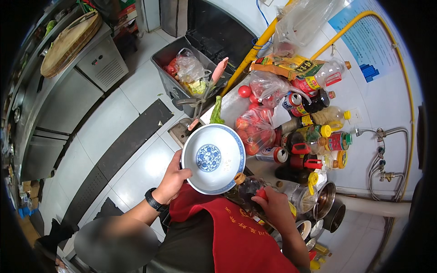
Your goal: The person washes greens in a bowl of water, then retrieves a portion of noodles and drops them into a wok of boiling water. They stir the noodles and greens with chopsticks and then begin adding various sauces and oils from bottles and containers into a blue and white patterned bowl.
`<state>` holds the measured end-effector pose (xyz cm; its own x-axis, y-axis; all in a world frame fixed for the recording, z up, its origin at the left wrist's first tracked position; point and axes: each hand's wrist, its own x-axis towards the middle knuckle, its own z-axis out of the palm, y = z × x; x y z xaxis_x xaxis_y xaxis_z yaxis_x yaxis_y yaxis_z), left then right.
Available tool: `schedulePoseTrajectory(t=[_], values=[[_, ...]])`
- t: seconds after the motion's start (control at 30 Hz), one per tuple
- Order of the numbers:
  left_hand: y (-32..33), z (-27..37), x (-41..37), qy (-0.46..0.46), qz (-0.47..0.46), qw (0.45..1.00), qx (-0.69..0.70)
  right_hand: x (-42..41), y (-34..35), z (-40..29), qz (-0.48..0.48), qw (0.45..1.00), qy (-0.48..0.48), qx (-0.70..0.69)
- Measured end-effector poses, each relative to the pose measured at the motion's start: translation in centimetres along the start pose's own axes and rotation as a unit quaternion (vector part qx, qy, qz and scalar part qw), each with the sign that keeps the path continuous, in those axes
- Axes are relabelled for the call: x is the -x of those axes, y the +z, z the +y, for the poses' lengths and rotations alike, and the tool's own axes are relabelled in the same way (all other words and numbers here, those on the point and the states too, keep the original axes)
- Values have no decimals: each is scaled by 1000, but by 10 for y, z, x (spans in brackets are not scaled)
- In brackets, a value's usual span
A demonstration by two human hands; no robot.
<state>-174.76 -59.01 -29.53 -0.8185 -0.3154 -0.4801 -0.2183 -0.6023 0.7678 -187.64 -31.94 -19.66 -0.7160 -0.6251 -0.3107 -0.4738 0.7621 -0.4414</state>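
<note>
My left hand grips the near left rim of a white bowl with a blue floral medallion and a patterned blue band. A few small pale bits lie in the bowl. At the bowl's lower right, my right hand holds a dark-liquid bottle by its red handle. The bottle leans with its orange-brown neck at the bowl's rim; no flow can be made out. Beyond the bowl, a bag of tomatoes and a green leafy vegetable rest on the counter.
Several sauce and oil bottles and a drink can crowd the counter at right. Metal pots stand at lower right. An open grey waste bin is beyond the counter's end, near a yellow pipe. A round wooden chopping board lies on the left counter.
</note>
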Motion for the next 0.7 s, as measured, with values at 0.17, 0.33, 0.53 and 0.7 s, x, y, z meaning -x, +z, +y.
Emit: schedulePoseTrajectory(t=[0.17, 0.33, 0.53, 0.7], values=[[5, 3, 0, 7, 10, 999, 30, 0, 4, 2, -8, 1000, 3, 0], [4, 4, -1, 1, 3, 1000, 25, 3, 5, 1, 3, 1000, -4, -2], [4, 7, -2, -8, -9, 1000, 26, 2, 3, -3, 1, 1000, 1, 9], [3, 5, -4, 1, -5, 1000, 18, -1, 4, -6, -7, 1000, 11, 17]])
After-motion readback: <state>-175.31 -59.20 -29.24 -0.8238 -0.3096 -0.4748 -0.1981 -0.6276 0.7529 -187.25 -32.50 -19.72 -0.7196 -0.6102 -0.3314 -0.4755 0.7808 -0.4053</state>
